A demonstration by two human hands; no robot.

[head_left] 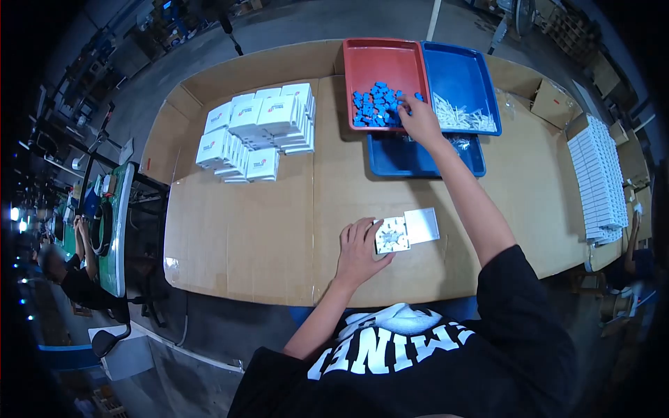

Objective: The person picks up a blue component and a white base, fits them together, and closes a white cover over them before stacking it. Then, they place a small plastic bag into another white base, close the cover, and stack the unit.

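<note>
My left hand [360,252] rests on the cardboard-covered table with its fingers and thumb around the left side of a small open white box [392,235]. Small parts fill the box, and its flat white lid [422,225] lies folded out to the right. My right hand [421,120] is over the front right of a red tray [385,63], fingers curled down at a heap of small blue plastic pieces [375,104]. Whether a piece sits between those fingertips is too small to make out.
Stacked white boxes [261,115] stand at the back left. Beside the red tray, a blue tray [456,70] holds white sticks [463,117]; another blue tray [397,164] sits partly under both. Rows of white boxes [597,177] line the right edge. Another person [77,272] sits far left.
</note>
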